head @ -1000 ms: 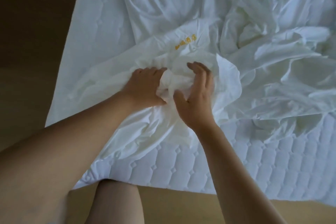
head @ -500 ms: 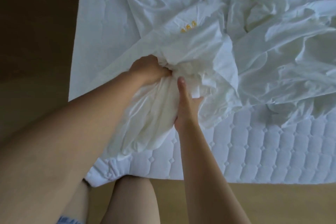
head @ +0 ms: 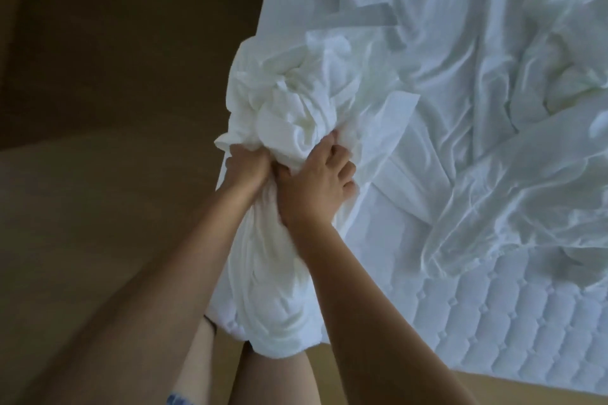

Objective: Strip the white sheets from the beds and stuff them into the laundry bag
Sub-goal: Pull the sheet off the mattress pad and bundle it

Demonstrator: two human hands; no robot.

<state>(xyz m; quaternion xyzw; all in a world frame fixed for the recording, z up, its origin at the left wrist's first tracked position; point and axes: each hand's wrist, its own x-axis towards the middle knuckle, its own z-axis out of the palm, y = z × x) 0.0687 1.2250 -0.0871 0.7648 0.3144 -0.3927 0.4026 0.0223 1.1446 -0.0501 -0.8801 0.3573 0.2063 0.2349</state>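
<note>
— Two grips on it?
— Both. The left grip [head: 245,168] was clenched round the white sheet [head: 289,99], its bunched mass rising just beyond the knuckles.
— And the right grip [head: 317,186]?
— Just beside the left, curled into the same bunch; more sheet hung below both, with quilted mattress [head: 493,322] off to its right.

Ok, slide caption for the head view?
Stripping: left hand and right hand grip a bunched white sheet at the quilted mattress corner.

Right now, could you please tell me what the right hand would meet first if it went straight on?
Likely the sheet it grips: the right hand points up and left into the bunch, with the left hand close beside.
</note>
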